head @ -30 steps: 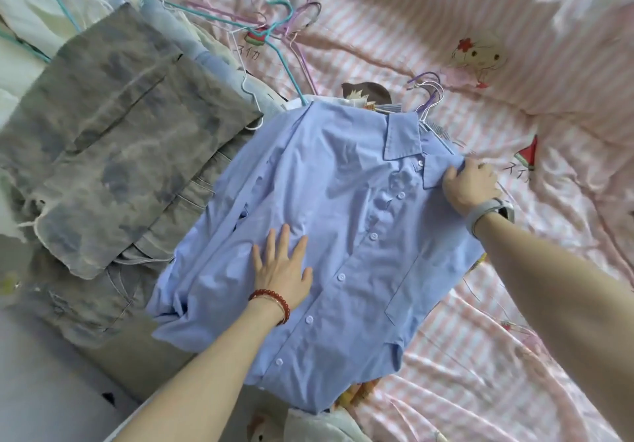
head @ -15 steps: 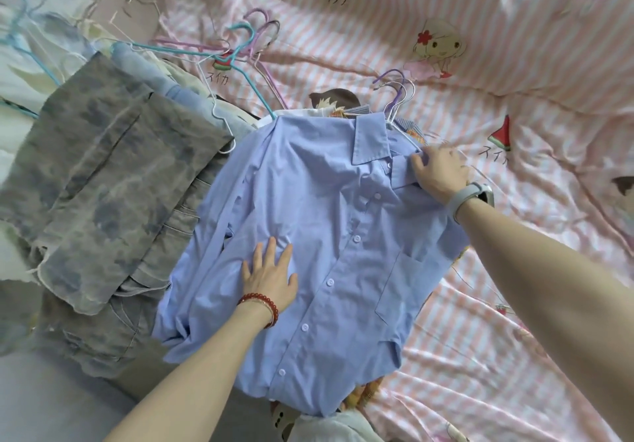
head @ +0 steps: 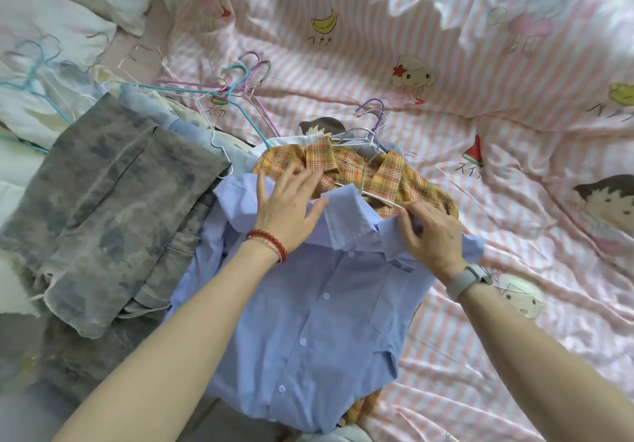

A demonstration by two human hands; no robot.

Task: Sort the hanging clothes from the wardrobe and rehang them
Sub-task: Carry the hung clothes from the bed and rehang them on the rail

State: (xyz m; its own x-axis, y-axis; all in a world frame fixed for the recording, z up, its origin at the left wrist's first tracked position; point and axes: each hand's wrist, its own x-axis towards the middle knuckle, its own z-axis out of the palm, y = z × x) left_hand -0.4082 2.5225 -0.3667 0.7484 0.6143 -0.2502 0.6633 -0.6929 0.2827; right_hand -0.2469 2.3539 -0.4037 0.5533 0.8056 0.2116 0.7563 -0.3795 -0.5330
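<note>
Blue shirt lies on the bed over a plaid shirt; left hand flat and loose on its shoulder, right hand pinching the collar. Sheet prints read スイカ, バナナ

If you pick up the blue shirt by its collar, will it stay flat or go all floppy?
Probably floppy: the blue shirt is thin cloth, already creased and bunched where the hands, left hand and right hand, hold its collar. It likely weighs little. The collar looks a bit stiffer and may keep its shape.
</note>
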